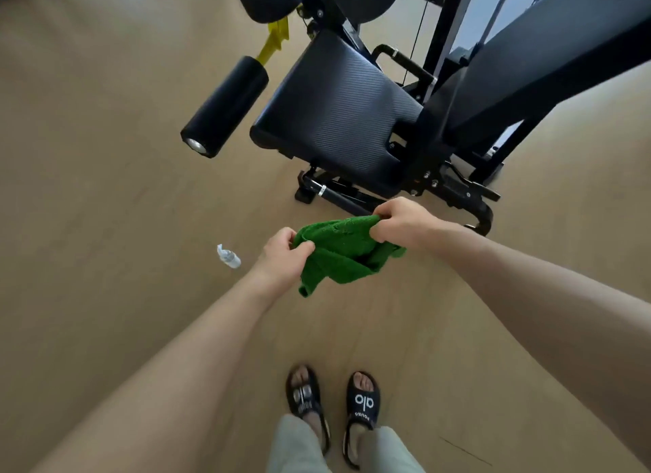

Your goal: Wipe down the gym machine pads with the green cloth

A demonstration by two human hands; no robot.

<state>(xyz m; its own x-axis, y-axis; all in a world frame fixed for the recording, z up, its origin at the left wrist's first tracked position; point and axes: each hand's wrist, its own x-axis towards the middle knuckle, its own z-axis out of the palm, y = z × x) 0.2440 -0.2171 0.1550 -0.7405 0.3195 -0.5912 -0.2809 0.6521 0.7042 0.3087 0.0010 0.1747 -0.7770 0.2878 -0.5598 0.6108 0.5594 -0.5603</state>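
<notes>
Both hands, left hand and right hand, are pinching the green cloth bunched midair near the seat pad; soft, light, floppy, likely gripping best wadded.

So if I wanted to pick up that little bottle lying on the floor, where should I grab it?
Probably around its clear body, coming straight down from above. The small bottle lies on its side on the floor with open space all round, so fingers can pinch across its narrow width. Both hands now hold the green cloth, so one must let go first.
</notes>
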